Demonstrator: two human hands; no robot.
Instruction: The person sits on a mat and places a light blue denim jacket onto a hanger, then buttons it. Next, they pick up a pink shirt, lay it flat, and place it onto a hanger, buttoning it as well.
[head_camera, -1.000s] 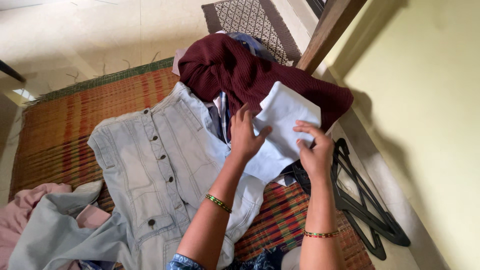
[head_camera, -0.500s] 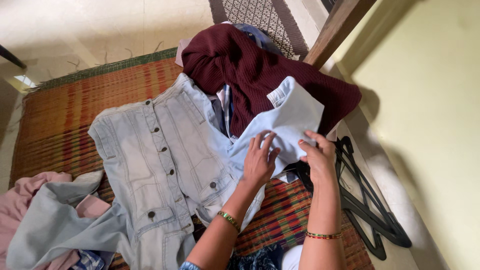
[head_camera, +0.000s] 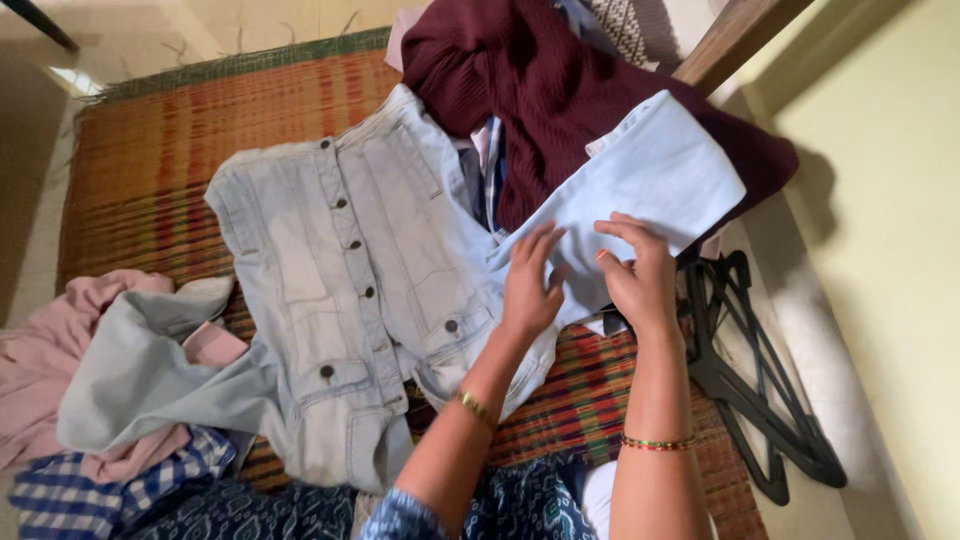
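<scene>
A light blue denim jacket (head_camera: 340, 270) lies spread front-up on a woven striped mat (head_camera: 170, 140). Its right sleeve (head_camera: 660, 170) stretches out over a maroon knit sweater (head_camera: 540, 80). My left hand (head_camera: 530, 285) lies flat with spread fingers on the sleeve near the shoulder. My right hand (head_camera: 635, 275) pinches the sleeve fabric just beside it. Both wrists wear thin bangles.
Black plastic hangers (head_camera: 750, 370) lie on the floor to the right, by a yellow wall (head_camera: 890, 250). A heap of pink, grey-blue and checked clothes (head_camera: 110, 390) sits at the left. A wooden post (head_camera: 740, 35) rises at the top right.
The sleeve has been unfolded and drawn out flat to the right over the sweater. Both hands slid down along it. The view shifted so that the jacket sits higher in the picture.
</scene>
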